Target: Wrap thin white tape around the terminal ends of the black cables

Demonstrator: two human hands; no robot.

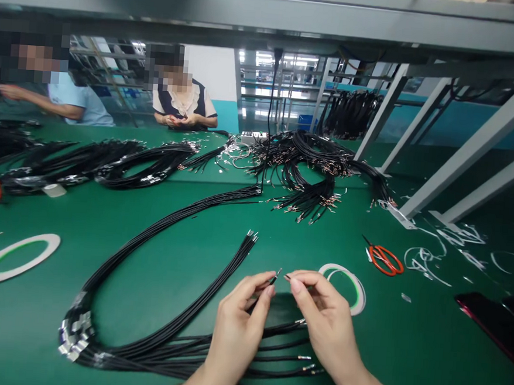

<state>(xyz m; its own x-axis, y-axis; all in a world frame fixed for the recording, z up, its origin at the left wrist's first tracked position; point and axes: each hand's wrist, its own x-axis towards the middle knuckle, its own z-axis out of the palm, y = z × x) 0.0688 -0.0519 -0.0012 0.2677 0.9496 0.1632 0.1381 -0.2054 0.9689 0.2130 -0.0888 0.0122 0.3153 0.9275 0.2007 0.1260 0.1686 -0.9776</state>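
My left hand (pixel 240 320) is closed in a pinch on a black cable (pixel 272 280), whose bare metallic tip points up and right. Just across a small gap, the thumb and index finger of my right hand (pixel 325 317) are pressed together. A tiny dark piece shows at those fingertips, too small to name. Under both hands, loose ends of a cable bundle (pixel 201 361) fan out to the right, several with metallic tips. The bundle curves round at the left, where silvery tags (pixel 75 338) wrap it. Its other end (pixel 249 239) lies beyond my left hand.
Orange-handled scissors (pixel 386 260) and a roll of white tape (pixel 356 290) lie at right, another tape roll (pixel 17 261) at left. Cable heaps (pixel 303 155) line the back. Grey metal legs (pixel 458 136) stand at right near white scraps (pixel 423 260). Two people sit across the table.
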